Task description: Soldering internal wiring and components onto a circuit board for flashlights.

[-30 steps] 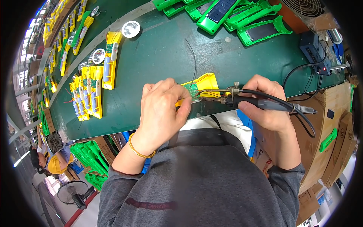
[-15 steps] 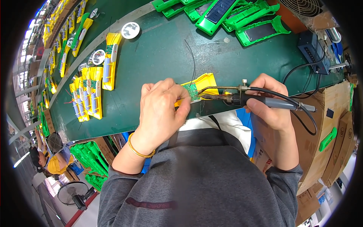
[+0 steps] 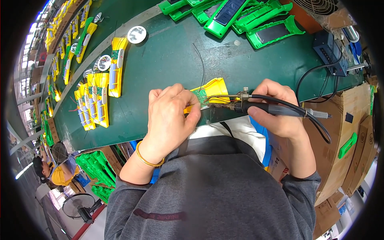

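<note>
With bent fingers my left hand [image 3: 171, 120] grips the left end of a yellow flashlight housing [image 3: 218, 87], hiding much of it. A small green circuit board [image 3: 201, 95] sits in this housing, and a thin dark wire [image 3: 203, 64] rises from it. My right hand [image 3: 278, 108] is closed around the grey and black handle of a soldering iron [image 3: 276, 109]. A thin bent feed tube is clamped above its shaft. The iron's tip and the tube end are at the board's right edge; whether they touch it I cannot make out.
Yellow housings with batteries [image 3: 94, 102] and round reflectors [image 3: 137, 35] lie on the left. Green casings [image 3: 272, 34], some with dark panels, are heaped at the far side. A blue control box [image 3: 330, 52] with black cables stands right, above cardboard boxes [image 3: 336, 140].
My right hand has shifted a little left with the soldering iron, whose shaft now tilts slightly differently. The left hand holds the housing in nearly the same place.
</note>
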Motion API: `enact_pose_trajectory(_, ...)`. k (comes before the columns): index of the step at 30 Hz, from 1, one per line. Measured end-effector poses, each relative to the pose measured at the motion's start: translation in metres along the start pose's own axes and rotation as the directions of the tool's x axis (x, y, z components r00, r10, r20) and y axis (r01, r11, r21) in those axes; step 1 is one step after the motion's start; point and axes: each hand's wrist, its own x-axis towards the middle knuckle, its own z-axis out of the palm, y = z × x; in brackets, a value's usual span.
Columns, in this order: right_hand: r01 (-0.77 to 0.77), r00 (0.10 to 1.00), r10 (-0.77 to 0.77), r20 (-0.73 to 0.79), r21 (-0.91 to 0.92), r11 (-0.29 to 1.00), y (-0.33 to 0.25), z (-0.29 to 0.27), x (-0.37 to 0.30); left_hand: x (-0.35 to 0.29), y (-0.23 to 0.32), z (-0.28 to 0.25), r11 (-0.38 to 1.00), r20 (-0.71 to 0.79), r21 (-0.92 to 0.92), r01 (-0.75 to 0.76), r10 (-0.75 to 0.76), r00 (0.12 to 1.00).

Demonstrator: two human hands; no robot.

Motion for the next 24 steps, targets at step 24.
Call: enact_pose_trajectory(24,0.256,0.875,0.012,-0.483,0.485,0.836,0.016,-0.008,-0.021,0.007,0.012,-0.016,0.992,0.001,0.118,-0.052,0.053,0.999)
